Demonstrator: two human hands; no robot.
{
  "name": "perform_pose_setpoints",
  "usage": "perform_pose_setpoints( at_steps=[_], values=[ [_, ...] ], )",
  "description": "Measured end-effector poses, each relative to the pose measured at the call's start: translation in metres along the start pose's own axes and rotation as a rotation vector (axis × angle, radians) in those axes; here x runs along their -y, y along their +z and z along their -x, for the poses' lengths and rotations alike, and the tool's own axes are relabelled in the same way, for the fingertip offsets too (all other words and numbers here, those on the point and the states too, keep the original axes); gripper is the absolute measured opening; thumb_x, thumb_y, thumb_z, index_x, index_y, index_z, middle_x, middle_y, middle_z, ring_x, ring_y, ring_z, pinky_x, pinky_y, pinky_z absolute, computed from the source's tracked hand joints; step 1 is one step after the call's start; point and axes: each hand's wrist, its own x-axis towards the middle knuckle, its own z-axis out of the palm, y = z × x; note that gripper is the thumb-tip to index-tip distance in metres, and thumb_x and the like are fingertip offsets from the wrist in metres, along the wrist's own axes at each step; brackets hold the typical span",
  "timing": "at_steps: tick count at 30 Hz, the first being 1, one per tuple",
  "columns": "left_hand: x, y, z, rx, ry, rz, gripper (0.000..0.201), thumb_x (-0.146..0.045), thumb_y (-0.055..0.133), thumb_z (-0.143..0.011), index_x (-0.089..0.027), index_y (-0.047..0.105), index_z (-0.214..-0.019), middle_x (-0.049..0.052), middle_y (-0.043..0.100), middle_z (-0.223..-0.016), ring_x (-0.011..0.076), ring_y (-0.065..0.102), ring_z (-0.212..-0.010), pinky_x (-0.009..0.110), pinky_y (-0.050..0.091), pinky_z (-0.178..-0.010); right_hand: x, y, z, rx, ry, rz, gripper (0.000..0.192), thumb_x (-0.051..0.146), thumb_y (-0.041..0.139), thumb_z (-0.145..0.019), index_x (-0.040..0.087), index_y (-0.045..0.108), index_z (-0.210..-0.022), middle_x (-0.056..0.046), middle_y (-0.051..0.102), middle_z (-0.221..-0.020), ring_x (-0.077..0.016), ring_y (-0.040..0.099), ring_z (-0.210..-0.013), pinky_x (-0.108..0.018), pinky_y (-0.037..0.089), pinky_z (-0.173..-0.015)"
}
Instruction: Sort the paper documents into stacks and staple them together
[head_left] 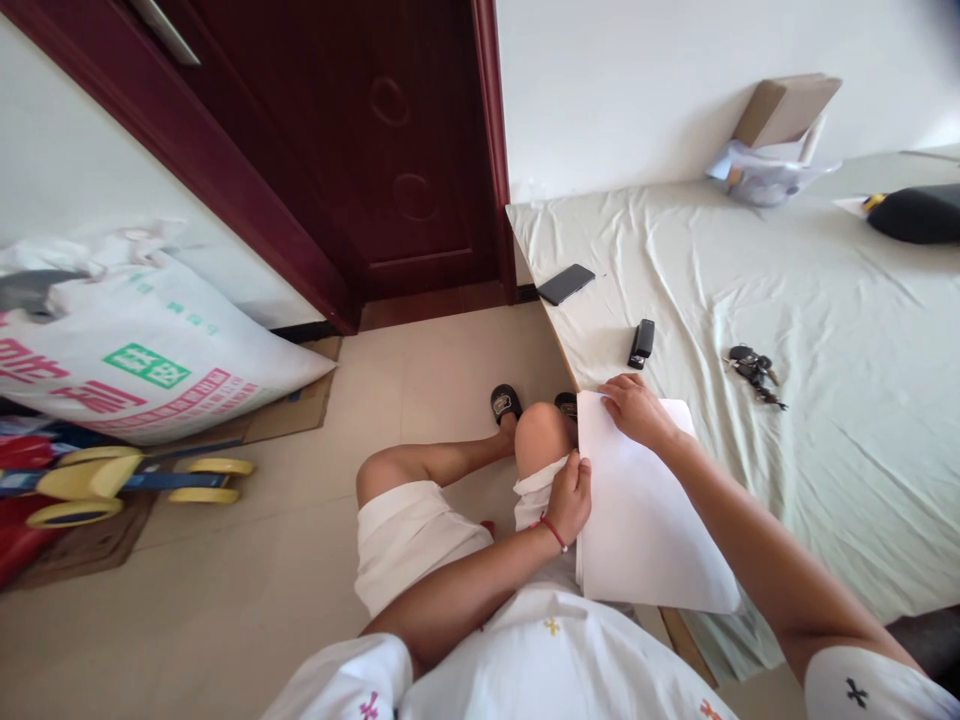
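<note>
A stack of white paper sheets (652, 530) lies at the table's near edge, partly over my lap. My left hand (571, 497) grips the stack's left edge, thumb on top and the other fingers hidden underneath. At the far left corner, my right hand (637, 408) has its fingers closed over the paper's edge. Just beyond that hand a black stapler (641, 344) rests on the cloth. The sheets look blank, with their left edges nearly lined up.
A pale cloth covers the table (847, 430). On it are a dark phone (566, 284), a bunch of keys (756, 373), a plastic bag (772, 180), a cardboard box (787, 105) and a black object (919, 213). Leftward are a large sack (165, 350) and a yellow-wheeled toy (97, 475).
</note>
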Motion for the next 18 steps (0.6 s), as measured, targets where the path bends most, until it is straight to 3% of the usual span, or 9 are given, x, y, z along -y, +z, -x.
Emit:
perform_pose_setpoints(
  at_steps=[6, 13, 18],
  values=[
    [-0.003, -0.001, 0.001, 0.001, -0.005, -0.001, 0.038, -0.055, 0.031, -0.102, -0.024, 0.040, -0.081, 0.001, 0.050, -0.076, 0.0197, 0.049, -0.073, 0.034, 0.037, -0.073, 0.003, 0.000, 0.000, -0.008, -0.040, -0.077, 0.031, 0.020, 0.046, -0.100, 0.014, 0.077, -0.101, -0.014, 0.074, -0.102, -0.0310, 0.059, -0.105, -0.044, 0.048, -0.098],
    [-0.001, 0.000, 0.000, 0.016, -0.001, 0.011, 0.045, -0.063, 0.030, -0.101, -0.024, 0.040, -0.081, 0.000, 0.049, -0.073, 0.0186, 0.048, -0.070, 0.033, 0.036, -0.069, -0.003, 0.002, -0.003, -0.074, -0.017, -0.164, 0.019, 0.030, 0.062, -0.094, 0.019, 0.077, -0.091, -0.013, 0.071, -0.099, -0.0316, 0.058, -0.103, -0.047, 0.047, -0.097],
    [0.000, 0.000, 0.001, 0.011, -0.009, 0.021, 0.044, -0.062, 0.031, -0.101, -0.024, 0.042, -0.083, 0.001, 0.051, -0.076, 0.0186, 0.049, -0.073, 0.034, 0.036, -0.071, -0.015, 0.000, -0.005, -0.079, -0.028, -0.275, 0.017, 0.032, 0.062, -0.093, 0.021, 0.074, -0.087, -0.010, 0.071, -0.091, -0.0291, 0.058, -0.100, -0.044, 0.047, -0.094]
  ],
)
